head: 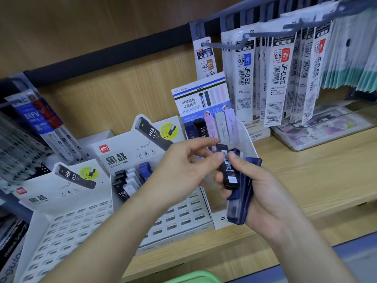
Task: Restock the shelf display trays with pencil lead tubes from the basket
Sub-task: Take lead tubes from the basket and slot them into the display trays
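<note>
We see the right hand (263, 193) gripping a fanned stack of slim rectangular tubes (241, 199), dark blue translucent plastic, fingers wrapped tight around them. On top sits a glossy black tube (228, 170) with a white barcode label; the left hand (183, 170) pinches its upper end between thumb and forefinger, other fingers loosely curled. Both hover just in front of the white card tray (247, 137), which holds upright pastel and dark tubes. Left of it, two slotted white trays (183, 213), mostly bare slots. Green rim at bottom edge (191, 277), probably the basket, too cropped to confirm. Wood-grain shelf (306, 166) below.
</note>
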A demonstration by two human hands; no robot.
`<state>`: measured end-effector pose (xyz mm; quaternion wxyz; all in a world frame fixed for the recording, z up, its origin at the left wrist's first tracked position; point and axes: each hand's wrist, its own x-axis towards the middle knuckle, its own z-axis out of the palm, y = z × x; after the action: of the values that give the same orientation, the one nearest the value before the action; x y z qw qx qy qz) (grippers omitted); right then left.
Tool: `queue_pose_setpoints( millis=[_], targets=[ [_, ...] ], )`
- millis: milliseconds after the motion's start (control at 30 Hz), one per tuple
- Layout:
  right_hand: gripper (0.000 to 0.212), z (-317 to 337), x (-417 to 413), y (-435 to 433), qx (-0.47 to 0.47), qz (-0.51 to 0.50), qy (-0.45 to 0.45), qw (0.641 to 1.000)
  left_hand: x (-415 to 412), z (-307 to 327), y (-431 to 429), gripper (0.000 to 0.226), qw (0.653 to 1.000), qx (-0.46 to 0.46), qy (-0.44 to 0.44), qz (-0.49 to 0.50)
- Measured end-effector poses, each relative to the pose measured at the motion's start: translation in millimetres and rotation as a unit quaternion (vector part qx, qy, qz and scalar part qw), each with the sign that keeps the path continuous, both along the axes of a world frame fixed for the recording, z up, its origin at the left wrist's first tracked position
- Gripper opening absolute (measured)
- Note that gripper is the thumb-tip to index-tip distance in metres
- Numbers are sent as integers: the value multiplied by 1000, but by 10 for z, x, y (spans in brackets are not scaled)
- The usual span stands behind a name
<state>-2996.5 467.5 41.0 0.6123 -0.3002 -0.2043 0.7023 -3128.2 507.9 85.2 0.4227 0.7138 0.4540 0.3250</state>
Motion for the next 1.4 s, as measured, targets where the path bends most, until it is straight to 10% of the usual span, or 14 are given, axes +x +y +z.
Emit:
queue_pose_setpoints(
  millis=[267, 667, 1067, 1400],
  targets=[
    [28, 20, -15, -32, 20, 36, -62, 997, -211, -3, 6, 36, 983, -121, -135, -23],
    [32, 32, -17, -32, 14, 60, -10, 998, -310, 71, 77, 16, 976, -63, -206, 17],
    [28, -56, -75, 39, 42, -49, 18, 998, -311, 5, -38, 13, 992, -85, -95, 11],
    [34, -103, -38, 56, 45, -36, -173, 983, -189, 156, 66, 20, 998, -27, 6, -49]
  ],
)
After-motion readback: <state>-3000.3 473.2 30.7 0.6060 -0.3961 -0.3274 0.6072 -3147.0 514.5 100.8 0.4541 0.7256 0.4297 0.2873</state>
